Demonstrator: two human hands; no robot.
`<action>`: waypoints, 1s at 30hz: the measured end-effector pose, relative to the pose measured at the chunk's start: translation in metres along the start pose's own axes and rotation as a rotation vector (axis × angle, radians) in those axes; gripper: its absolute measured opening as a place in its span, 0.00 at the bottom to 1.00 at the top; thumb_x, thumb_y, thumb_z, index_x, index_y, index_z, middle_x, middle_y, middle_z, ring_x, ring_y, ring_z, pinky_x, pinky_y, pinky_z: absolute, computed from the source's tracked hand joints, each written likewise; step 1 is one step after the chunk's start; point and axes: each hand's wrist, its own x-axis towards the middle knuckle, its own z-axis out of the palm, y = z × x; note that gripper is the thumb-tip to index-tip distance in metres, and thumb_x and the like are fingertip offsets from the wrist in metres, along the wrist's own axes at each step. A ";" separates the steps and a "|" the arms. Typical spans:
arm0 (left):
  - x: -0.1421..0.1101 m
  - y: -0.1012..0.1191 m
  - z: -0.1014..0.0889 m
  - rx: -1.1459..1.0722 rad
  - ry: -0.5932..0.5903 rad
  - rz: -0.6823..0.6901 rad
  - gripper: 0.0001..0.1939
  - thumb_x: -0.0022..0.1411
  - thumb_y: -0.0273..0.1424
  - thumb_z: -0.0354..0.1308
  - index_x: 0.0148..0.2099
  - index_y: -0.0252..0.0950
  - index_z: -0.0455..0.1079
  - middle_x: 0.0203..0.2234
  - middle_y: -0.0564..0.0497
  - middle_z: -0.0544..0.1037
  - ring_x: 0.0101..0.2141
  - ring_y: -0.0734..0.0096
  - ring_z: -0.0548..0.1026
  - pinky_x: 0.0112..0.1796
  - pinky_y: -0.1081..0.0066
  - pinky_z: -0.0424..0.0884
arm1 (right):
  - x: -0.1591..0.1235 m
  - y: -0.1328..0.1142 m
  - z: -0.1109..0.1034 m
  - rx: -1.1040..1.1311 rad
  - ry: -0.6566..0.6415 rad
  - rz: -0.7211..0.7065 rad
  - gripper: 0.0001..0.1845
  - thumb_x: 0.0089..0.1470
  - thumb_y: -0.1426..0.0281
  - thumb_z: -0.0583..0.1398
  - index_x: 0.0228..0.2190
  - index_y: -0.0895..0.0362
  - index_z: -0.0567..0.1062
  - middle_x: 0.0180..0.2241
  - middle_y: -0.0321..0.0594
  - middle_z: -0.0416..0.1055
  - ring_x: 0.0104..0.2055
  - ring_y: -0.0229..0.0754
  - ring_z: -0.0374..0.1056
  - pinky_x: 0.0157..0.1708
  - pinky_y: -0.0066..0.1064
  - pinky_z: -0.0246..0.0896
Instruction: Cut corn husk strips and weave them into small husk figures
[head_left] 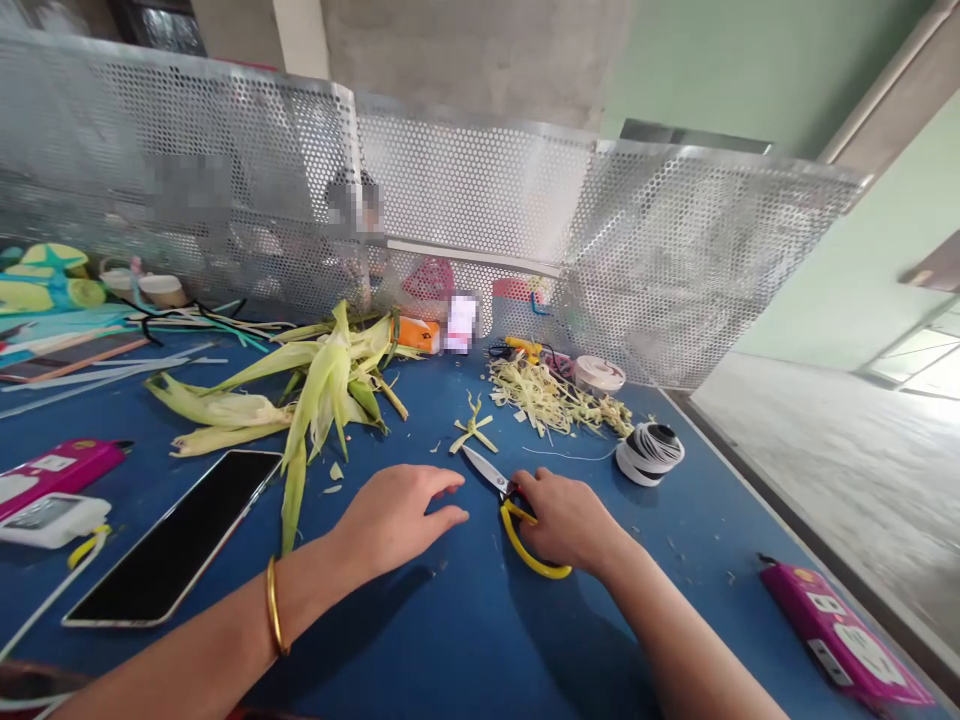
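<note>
Across the blue bench [465, 650], corn husks [326, 375] sprawl beyond the left hand [401, 515], which is empty, thumb and fingers parted. The right hand [562, 515] curls round one yellow handle of the scissors [487, 470], tips beside a small knotted husk piece [474, 432]. The step seems to be scissor handling; any cut would call for steadying that piece.

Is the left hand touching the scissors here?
Apart. In the head view, a strip of blue tabletop shows between the left hand and the scissors.
</note>
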 end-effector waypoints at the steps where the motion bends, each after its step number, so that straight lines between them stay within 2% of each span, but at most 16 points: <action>1: 0.001 -0.004 0.002 -0.027 0.028 -0.011 0.18 0.61 0.39 0.57 0.51 0.40 0.75 0.45 0.51 0.81 0.44 0.59 0.78 0.45 0.64 0.71 | -0.001 0.003 -0.002 0.024 -0.008 -0.004 0.23 0.50 0.66 0.58 0.50 0.55 0.70 0.42 0.49 0.74 0.40 0.52 0.73 0.32 0.34 0.58; 4: 0.005 -0.014 0.008 -0.097 0.089 -0.027 0.15 0.63 0.37 0.54 0.48 0.41 0.77 0.42 0.52 0.82 0.43 0.63 0.79 0.45 0.67 0.71 | 0.005 0.021 -0.014 0.126 -0.041 -0.016 0.21 0.56 0.62 0.56 0.50 0.54 0.72 0.40 0.46 0.77 0.41 0.50 0.73 0.34 0.33 0.60; 5: 0.005 -0.015 0.010 -0.106 0.096 -0.026 0.14 0.64 0.37 0.54 0.47 0.41 0.77 0.41 0.53 0.82 0.43 0.64 0.79 0.45 0.67 0.70 | 0.011 0.030 -0.021 0.143 -0.035 -0.002 0.18 0.59 0.64 0.53 0.49 0.53 0.73 0.39 0.44 0.78 0.41 0.47 0.73 0.35 0.32 0.60; 7: 0.003 -0.016 0.013 -0.114 0.092 -0.005 0.14 0.64 0.37 0.54 0.46 0.41 0.78 0.41 0.53 0.82 0.43 0.63 0.79 0.45 0.67 0.70 | 0.031 0.052 -0.037 0.080 0.089 0.090 0.15 0.60 0.68 0.53 0.44 0.51 0.77 0.41 0.41 0.79 0.43 0.44 0.73 0.38 0.30 0.60; 8: 0.002 -0.015 0.014 -0.117 0.087 0.014 0.13 0.64 0.37 0.54 0.46 0.42 0.78 0.41 0.53 0.82 0.43 0.63 0.79 0.45 0.67 0.70 | 0.045 0.064 -0.046 0.027 0.180 0.186 0.14 0.60 0.67 0.53 0.41 0.50 0.78 0.40 0.39 0.78 0.44 0.43 0.73 0.38 0.29 0.61; 10: -0.001 -0.014 0.017 -0.124 0.074 0.060 0.13 0.64 0.36 0.54 0.45 0.42 0.78 0.41 0.54 0.82 0.43 0.63 0.79 0.44 0.67 0.70 | 0.079 0.086 -0.060 -0.031 0.272 0.340 0.19 0.64 0.68 0.48 0.43 0.54 0.78 0.44 0.47 0.77 0.48 0.49 0.71 0.40 0.34 0.62; 13: -0.002 -0.015 0.023 -0.117 0.084 0.120 0.12 0.65 0.36 0.54 0.44 0.42 0.78 0.40 0.53 0.82 0.42 0.64 0.79 0.43 0.68 0.71 | 0.133 0.112 -0.069 -0.073 0.289 0.497 0.18 0.65 0.71 0.49 0.43 0.61 0.77 0.47 0.55 0.73 0.50 0.52 0.70 0.44 0.39 0.64; 15: -0.002 -0.018 0.028 -0.096 0.119 0.159 0.12 0.65 0.35 0.54 0.44 0.42 0.78 0.39 0.52 0.83 0.41 0.64 0.80 0.42 0.70 0.71 | 0.164 0.123 -0.066 -0.074 0.256 0.558 0.14 0.64 0.67 0.55 0.46 0.60 0.75 0.48 0.51 0.72 0.48 0.48 0.70 0.45 0.40 0.67; 16: -0.001 -0.020 0.031 -0.082 0.138 0.179 0.12 0.65 0.35 0.53 0.44 0.41 0.77 0.38 0.52 0.83 0.39 0.65 0.80 0.41 0.71 0.71 | 0.178 0.127 -0.063 -0.074 0.239 0.576 0.17 0.61 0.63 0.59 0.50 0.58 0.71 0.50 0.46 0.70 0.47 0.45 0.70 0.46 0.43 0.68; 21: -0.002 -0.027 0.043 -0.056 0.185 0.262 0.11 0.65 0.33 0.53 0.42 0.41 0.77 0.32 0.51 0.82 0.33 0.67 0.79 0.35 0.74 0.71 | 0.222 0.139 -0.044 -0.071 0.188 0.587 0.19 0.61 0.63 0.59 0.51 0.58 0.70 0.51 0.47 0.69 0.48 0.46 0.69 0.46 0.44 0.69; 25: -0.004 -0.027 0.046 -0.081 0.180 0.307 0.11 0.66 0.34 0.52 0.42 0.41 0.76 0.29 0.50 0.81 0.31 0.69 0.78 0.33 0.76 0.70 | 0.237 0.146 -0.032 -0.084 0.160 0.581 0.19 0.61 0.63 0.59 0.52 0.58 0.70 0.51 0.46 0.69 0.48 0.46 0.69 0.46 0.44 0.69; 30: -0.005 -0.025 0.045 -0.104 0.167 0.309 0.12 0.67 0.34 0.51 0.42 0.41 0.76 0.29 0.50 0.80 0.31 0.69 0.78 0.32 0.76 0.69 | 0.237 0.152 -0.023 -0.107 0.148 0.580 0.20 0.61 0.63 0.60 0.52 0.59 0.70 0.51 0.46 0.69 0.48 0.46 0.70 0.46 0.44 0.69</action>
